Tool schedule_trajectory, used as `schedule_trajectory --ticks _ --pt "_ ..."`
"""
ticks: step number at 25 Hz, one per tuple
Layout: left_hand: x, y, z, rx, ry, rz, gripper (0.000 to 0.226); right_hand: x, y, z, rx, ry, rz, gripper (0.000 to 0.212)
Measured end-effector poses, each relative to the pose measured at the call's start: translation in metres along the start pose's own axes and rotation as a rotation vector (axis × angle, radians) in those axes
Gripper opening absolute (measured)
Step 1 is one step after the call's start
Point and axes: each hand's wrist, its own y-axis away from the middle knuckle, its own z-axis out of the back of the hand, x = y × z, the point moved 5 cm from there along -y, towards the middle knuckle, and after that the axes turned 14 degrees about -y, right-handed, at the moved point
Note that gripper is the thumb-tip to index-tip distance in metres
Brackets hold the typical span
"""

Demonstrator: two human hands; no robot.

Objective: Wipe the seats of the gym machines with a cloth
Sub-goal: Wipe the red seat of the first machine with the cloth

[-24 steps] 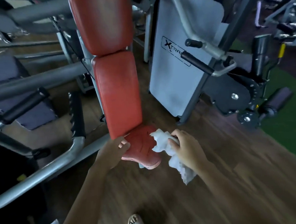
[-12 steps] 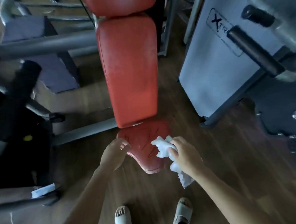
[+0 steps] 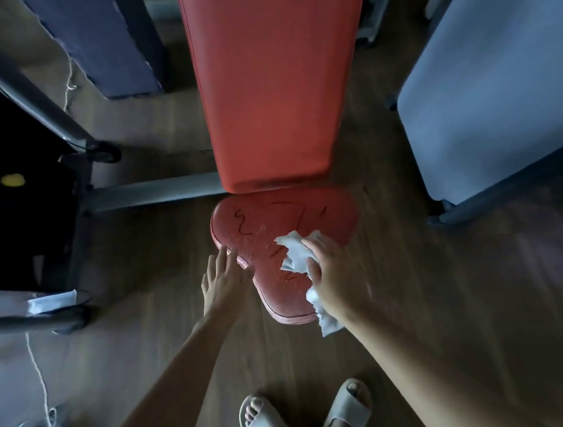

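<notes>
**Cloth pinned on the seat's right side**

The white crumpled cloth (image 3: 296, 255) lies on the right half of the red heart-shaped padded seat (image 3: 258, 226), under the right hand (image 3: 335, 277). That hand's fingers (image 3: 309, 243) lie close together on top of the cloth and the thumb curls in against its left edge, so the bunch is held between thumb and fingers and pressed onto the pad. One crumpled corner pokes out on the far side of the fingertips. A loose tail hangs off the seat's near right edge below the wrist.

The left hand (image 3: 224, 279) is flat, its fingers straight and slightly spread. Their tips touch the seat's left rim, well apart from the cloth. Dark scratch marks and pale specks show on the seat between the two hands.

Just beyond the seat rises the long red upholstered back pad (image 3: 273, 83). A grey metal bar (image 3: 155, 191) runs left from its base across the brown wooden floor (image 3: 440, 286). A pale grey machine panel (image 3: 495, 87) stands at the right. At the near edge are two feet in light-coloured sandals (image 3: 349, 409).
</notes>
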Motion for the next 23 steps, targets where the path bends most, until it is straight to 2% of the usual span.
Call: schedule_trajectory --ticks 3,5,9,11,13,17,21,23 --pt "0.008 -0.014 -0.024 0.014 -0.098 -0.07 0.064 -0.024 0.002 -0.035 -0.064 0.151 -0.053 0.044" --pt "0.009 -0.016 -0.032 0.045 -0.134 -0.086 0.064 -0.021 0.021 -0.046 -0.073 0.179 -0.013 0.046" --pt "0.017 -0.01 -0.043 0.035 -0.214 -0.116 0.069 -0.007 0.064 -0.059 0.073 0.198 0.133 0.045" --pt "0.02 -0.012 -0.043 0.02 -0.22 -0.121 0.07 -0.019 0.044 -0.053 0.06 0.199 0.151 0.041" --pt "0.015 -0.02 -0.04 0.0 -0.22 -0.133 0.07 -0.033 0.009 -0.045 -0.001 0.204 0.094 0.035" --pt "0.008 -0.024 -0.043 -0.016 -0.217 -0.129 0.068 -0.043 -0.018 -0.048 -0.079 0.09 0.084 0.037" --pt "0.008 -0.025 -0.047 -0.016 -0.196 -0.119 0.069 -0.036 0.007 -0.048 -0.014 -0.062 0.177 0.04" --pt "0.008 -0.027 -0.047 -0.008 -0.197 -0.117 0.069 -0.033 0.025 -0.053 0.093 -0.08 0.281 0.043"
